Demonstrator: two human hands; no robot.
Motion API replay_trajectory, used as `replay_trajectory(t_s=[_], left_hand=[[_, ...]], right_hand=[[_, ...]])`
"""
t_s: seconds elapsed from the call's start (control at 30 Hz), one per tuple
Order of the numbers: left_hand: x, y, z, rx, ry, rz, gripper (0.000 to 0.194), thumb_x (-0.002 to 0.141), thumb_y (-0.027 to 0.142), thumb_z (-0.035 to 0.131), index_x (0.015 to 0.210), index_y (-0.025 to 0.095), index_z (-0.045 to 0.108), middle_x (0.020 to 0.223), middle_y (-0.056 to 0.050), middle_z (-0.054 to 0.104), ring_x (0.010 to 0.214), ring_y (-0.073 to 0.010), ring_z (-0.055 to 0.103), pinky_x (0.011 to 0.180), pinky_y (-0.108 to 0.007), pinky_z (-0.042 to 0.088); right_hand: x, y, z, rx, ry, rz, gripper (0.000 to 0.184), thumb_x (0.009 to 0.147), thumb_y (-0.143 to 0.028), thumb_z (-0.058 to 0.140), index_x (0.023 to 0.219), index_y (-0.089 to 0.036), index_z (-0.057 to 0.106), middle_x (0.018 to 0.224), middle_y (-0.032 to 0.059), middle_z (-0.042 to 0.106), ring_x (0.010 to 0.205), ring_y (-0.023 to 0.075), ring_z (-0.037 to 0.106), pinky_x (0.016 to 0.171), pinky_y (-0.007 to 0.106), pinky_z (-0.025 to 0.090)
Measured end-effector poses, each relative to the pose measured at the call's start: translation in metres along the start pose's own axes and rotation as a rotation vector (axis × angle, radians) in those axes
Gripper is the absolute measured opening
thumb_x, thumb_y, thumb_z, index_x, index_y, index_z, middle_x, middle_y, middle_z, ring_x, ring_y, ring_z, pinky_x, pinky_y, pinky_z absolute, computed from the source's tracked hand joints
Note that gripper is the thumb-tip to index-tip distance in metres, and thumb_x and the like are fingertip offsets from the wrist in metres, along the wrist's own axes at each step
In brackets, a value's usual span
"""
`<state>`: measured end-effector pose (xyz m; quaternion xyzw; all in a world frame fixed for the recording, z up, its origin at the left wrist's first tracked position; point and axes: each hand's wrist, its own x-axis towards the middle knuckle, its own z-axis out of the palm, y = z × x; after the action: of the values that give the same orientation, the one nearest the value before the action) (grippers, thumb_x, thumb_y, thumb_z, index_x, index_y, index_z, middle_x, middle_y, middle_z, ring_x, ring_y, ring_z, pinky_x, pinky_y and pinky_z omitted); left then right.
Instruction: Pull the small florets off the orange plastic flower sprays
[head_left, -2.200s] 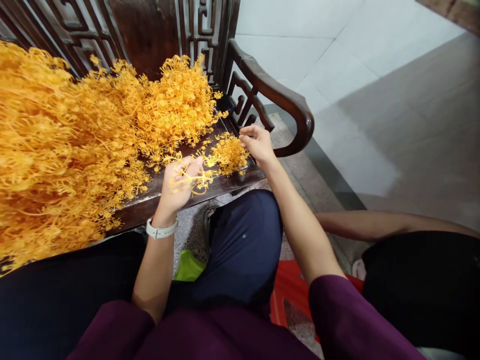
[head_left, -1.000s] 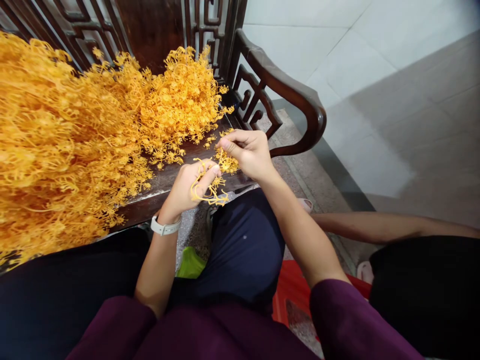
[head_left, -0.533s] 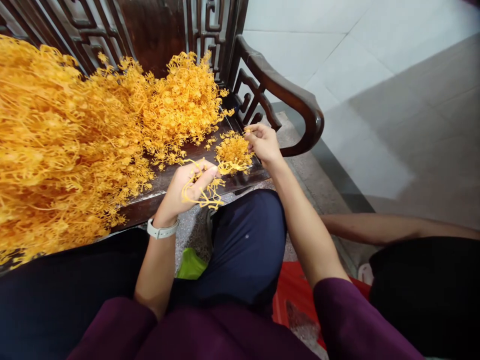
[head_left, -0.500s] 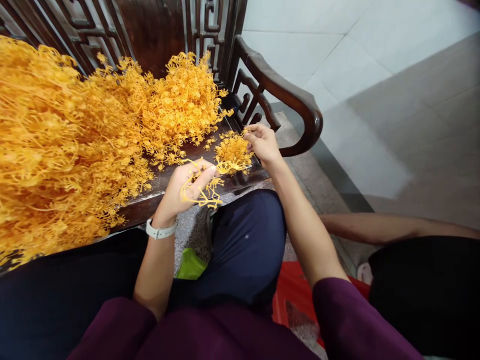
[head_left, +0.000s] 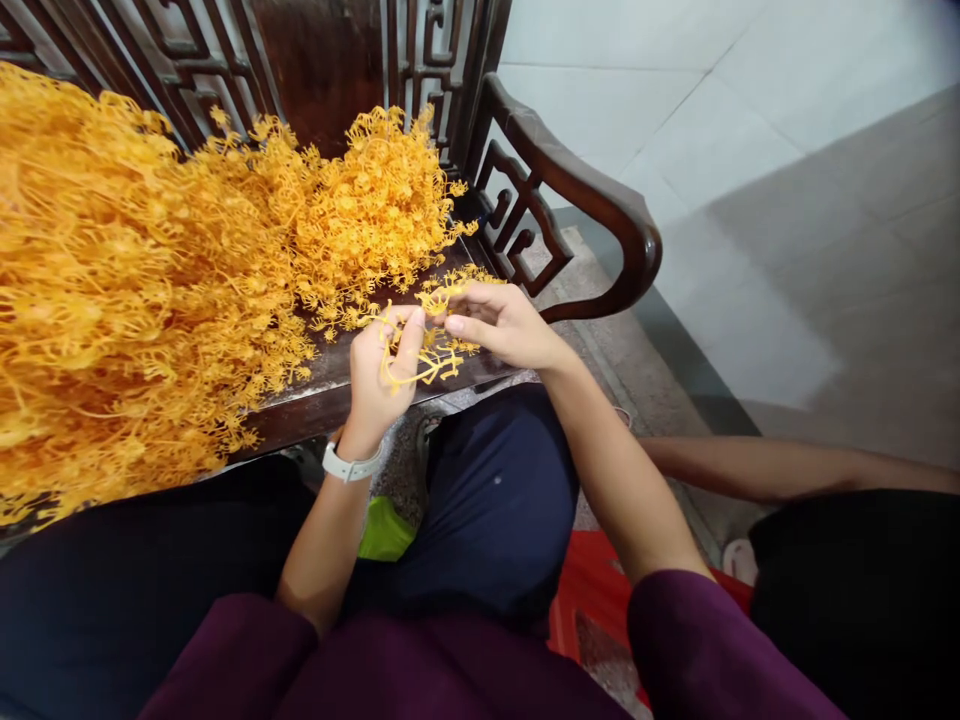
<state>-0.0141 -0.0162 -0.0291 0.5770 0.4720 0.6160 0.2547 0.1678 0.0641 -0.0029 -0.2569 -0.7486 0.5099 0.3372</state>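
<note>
My left hand [head_left: 384, 365] pinches a yellow plastic flower sprig [head_left: 429, 372] between thumb and fingers. Its thin branching stems hang below and around the thumb, and a spiky head [head_left: 441, 299] sticks out past the fingertips. Close against that head, my right hand [head_left: 504, 322] has its fingers curled and its thumb bent in. Whatever lies between the right fingertips is hidden. Behind my right hand, a small heap of yellow flower pieces [head_left: 474, 274] lies on the dark wooden bench seat [head_left: 330, 368], mostly covered by the hand.
A large pile of yellow plastic sprigs [head_left: 150, 290] covers the bench on the left. The curved wooden armrest [head_left: 600, 200] rises at the right. Below are my knee [head_left: 495, 490], a bright green item [head_left: 386, 530] and something red [head_left: 589, 575]. Another person's arm [head_left: 757, 465] is at the right.
My right hand has left the small heap and come left and down to the sprig's head. My left hand has moved slightly right, still holding the sprig. The view has shifted a little.
</note>
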Motion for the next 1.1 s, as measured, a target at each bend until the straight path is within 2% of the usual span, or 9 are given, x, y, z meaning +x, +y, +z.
replay_trajectory(t_s=[0.13,0.33,0.47,0.57,0.73,0.8,0.9,1.0,1.1], left_hand=[[-0.003,0.003,0.004,0.031,0.026,0.02,0.026,0.109,0.037,0.057,0.094,0.02,0.071,0.081,-0.002,0.068,0.073,-0.0148,0.063,0.072,-0.029,0.048],[-0.007,0.003,0.008,0.113,0.093,0.021,0.027,0.11,0.039,0.054,0.098,0.021,0.07,0.089,-0.004,0.071,0.079,-0.0161,0.066,0.077,-0.031,0.049],[-0.012,0.004,0.015,0.105,0.157,0.022,0.024,0.111,0.037,0.053,0.1,0.021,0.069,0.09,-0.003,0.071,0.077,-0.015,0.065,0.077,-0.029,0.048],[-0.014,0.006,0.019,0.119,0.122,0.023,0.023,0.11,0.034,0.054,0.099,0.021,0.068,0.091,-0.004,0.071,0.082,-0.0167,0.066,0.082,-0.031,0.048],[-0.017,0.012,0.021,0.167,0.079,0.01,0.023,0.11,0.033,0.053,0.095,0.022,0.066,0.085,-0.003,0.068,0.074,-0.0163,0.062,0.076,-0.031,0.047],[-0.019,0.016,0.02,0.167,0.119,0.016,0.021,0.11,0.032,0.052,0.096,0.022,0.065,0.085,-0.003,0.067,0.073,-0.016,0.062,0.075,-0.03,0.048],[-0.02,0.022,0.016,0.14,0.135,0.034,0.021,0.11,0.031,0.05,0.099,0.022,0.064,0.086,-0.002,0.066,0.073,-0.0148,0.061,0.073,-0.029,0.047],[-0.017,0.022,0.013,0.053,0.107,-0.013,0.024,0.111,0.038,0.051,0.1,0.022,0.067,0.084,-0.002,0.064,0.068,-0.0133,0.057,0.067,-0.028,0.046],[-0.011,0.017,0.012,-0.134,0.1,-0.167,0.03,0.108,0.048,0.057,0.098,0.022,0.069,0.07,0.002,0.054,0.057,-0.0117,0.046,0.055,-0.027,0.038]], right_hand=[[0.005,-0.006,0.014,0.003,0.085,-0.043,0.034,0.095,-0.05,0.078,0.088,-0.018,0.074,0.081,0.0004,0.07,0.074,0.0126,0.061,0.067,0.027,0.049],[0.006,-0.008,0.011,-0.023,0.099,-0.084,0.034,0.099,-0.045,0.075,0.081,-0.017,0.069,0.071,-0.0012,0.066,0.064,0.01,0.057,0.062,0.026,0.044],[0.006,-0.013,0.01,-0.082,0.156,-0.07,0.041,0.1,-0.049,0.073,0.075,-0.018,0.064,0.066,-0.0022,0.062,0.059,0.0099,0.052,0.058,0.027,0.04],[0.005,-0.018,0.014,-0.156,0.229,-0.056,0.045,0.099,-0.056,0.072,0.074,-0.02,0.063,0.067,-0.0017,0.061,0.06,0.0115,0.051,0.058,0.028,0.039],[0.009,-0.018,0.019,-0.272,0.411,-0.065,0.052,0.098,-0.065,0.067,0.072,-0.022,0.056,0.066,-0.0018,0.052,0.06,0.0123,0.042,0.057,0.03,0.035],[0.013,-0.009,0.008,-0.286,0.578,-0.063,0.051,0.102,-0.065,0.061,0.073,-0.023,0.053,0.066,-0.0022,0.047,0.059,0.012,0.041,0.056,0.03,0.035],[0.015,0.019,-0.024,-0.25,0.838,-0.02,0.048,0.108,-0.06,0.048,0.077,-0.024,0.051,0.066,-0.0028,0.043,0.054,0.0112,0.04,0.053,0.028,0.033],[0.012,0.05,-0.053,-0.184,0.812,0.163,0.041,0.102,-0.053,0.063,0.075,-0.024,0.053,0.062,-0.0026,0.048,0.049,0.0107,0.041,0.048,0.028,0.032],[0.007,0.074,-0.065,-0.149,0.721,0.295,0.035,0.09,-0.044,0.077,0.074,-0.022,0.056,0.063,0.0,0.059,0.05,0.0115,0.046,0.047,0.027,0.035]])
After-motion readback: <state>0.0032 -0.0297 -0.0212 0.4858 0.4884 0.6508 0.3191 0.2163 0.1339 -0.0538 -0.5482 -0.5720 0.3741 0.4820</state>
